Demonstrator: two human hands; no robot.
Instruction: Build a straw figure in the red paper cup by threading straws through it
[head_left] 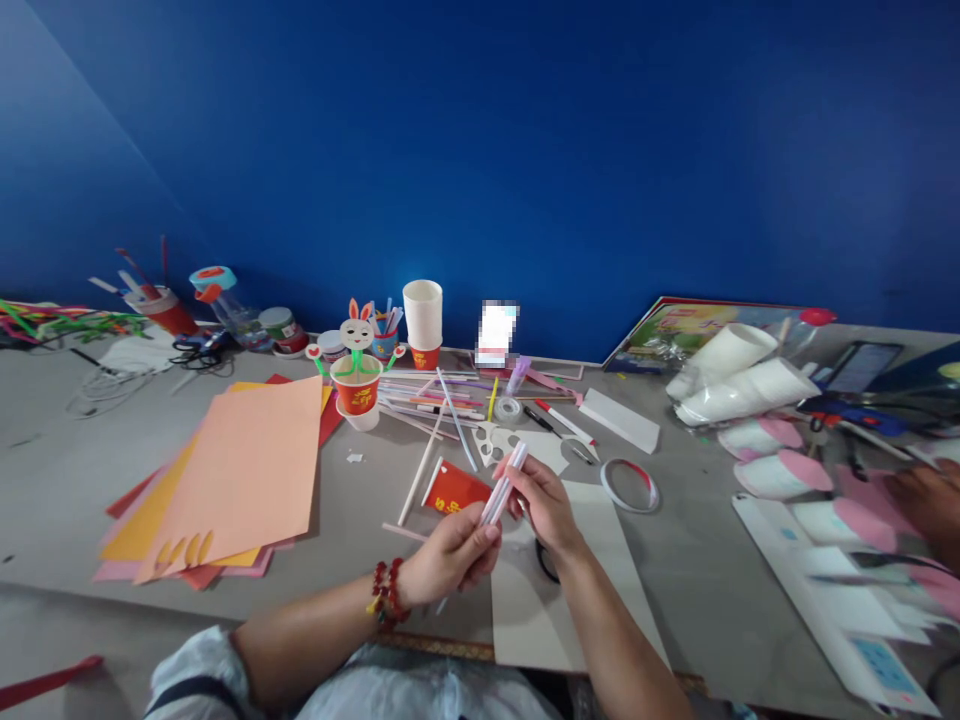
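Observation:
A short bundle of pale straws (pixel 505 484) is pinched between my two hands above the table's front. My left hand (pixel 456 552) is closed round its lower end, and a red bead bracelet sits on that wrist. Fingers of my right hand (pixel 544 500) close on the bundle's upper part. Beneath the right palm shows a black loop (pixel 546 562), which looks like a scissor handle; whether that hand grips it is hidden. Just behind my left hand a red paper cup (pixel 454 487) lies on its side. White paper (pixel 600 570) lies under my right forearm.
Coloured paper sheets (pixel 255 470) are stacked at left. A cup with a rabbit figure (pixel 357 385) and stacked cups (pixel 423 315) stand behind. Loose straws (pixel 420 395), a tape roll (pixel 630 486) and a white paper trimmer (pixel 787 570) lie about. Another person's hand (pixel 926 505) is at far right.

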